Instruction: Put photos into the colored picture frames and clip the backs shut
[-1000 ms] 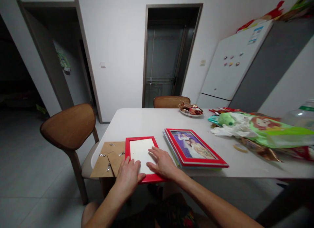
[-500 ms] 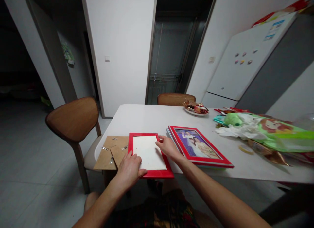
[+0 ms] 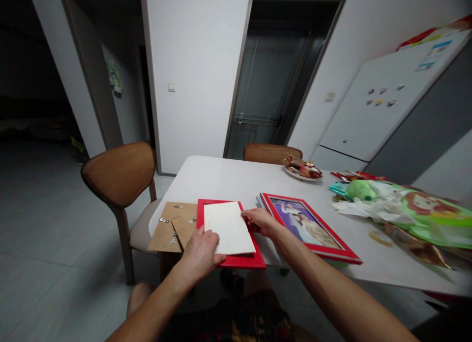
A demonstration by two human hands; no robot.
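A red frame (image 3: 243,261) lies at the table's front edge, with a white sheet (image 3: 228,227) in it, tilted a little and raised at its right side. My left hand (image 3: 202,248) rests on the frame's left side and the sheet's lower left corner, thumb apart from the fingers. At the sheet's upper right edge, my right hand (image 3: 260,220) pinches the sheet between thumb and fingers. Left of the frame is a brown backing board (image 3: 162,236) with metal clips, partly behind my left hand. To the right, a red-framed photo (image 3: 306,223) lies on a stack.
On the white table (image 3: 217,177) stand a plate of wrapped items (image 3: 302,172) at the back and a green plastic bag (image 3: 435,209) at the right, near a tape roll (image 3: 380,238). Brown chairs (image 3: 121,175) stand at the left and behind.
The sheet's right side has lifted and the sheet has turned slightly within the frame. My right hand has moved with that edge. The camera view has shifted slightly.
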